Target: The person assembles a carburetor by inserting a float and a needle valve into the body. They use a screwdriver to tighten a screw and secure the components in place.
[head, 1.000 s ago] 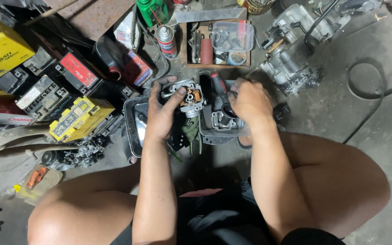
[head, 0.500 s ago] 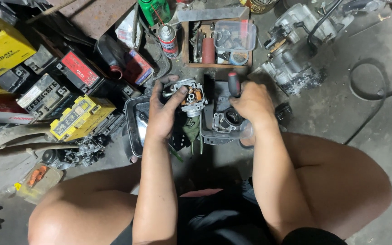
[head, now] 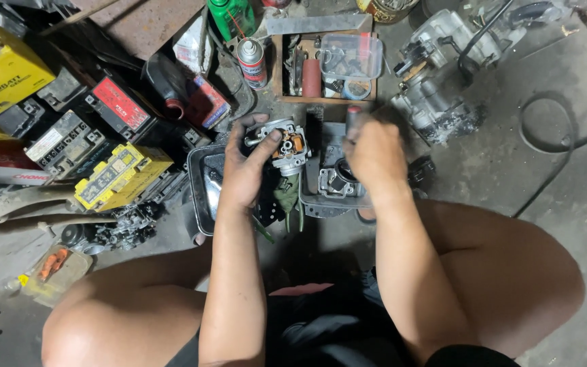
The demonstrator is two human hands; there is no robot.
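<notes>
floor: grey stained concrete, dim light | batteries: stacked yellow, black and red, left of the fingers | wooden tray and spray can: beyond the fingers | engine part: beyond, right | black cable: far right

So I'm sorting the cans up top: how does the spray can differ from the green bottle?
The spray can is silver with a red band and in full view; the green bottle is plain green and cut off by the frame's top edge. The spray can looks slimmer than the green bottle. Both stand beside the wooden tray.
</notes>
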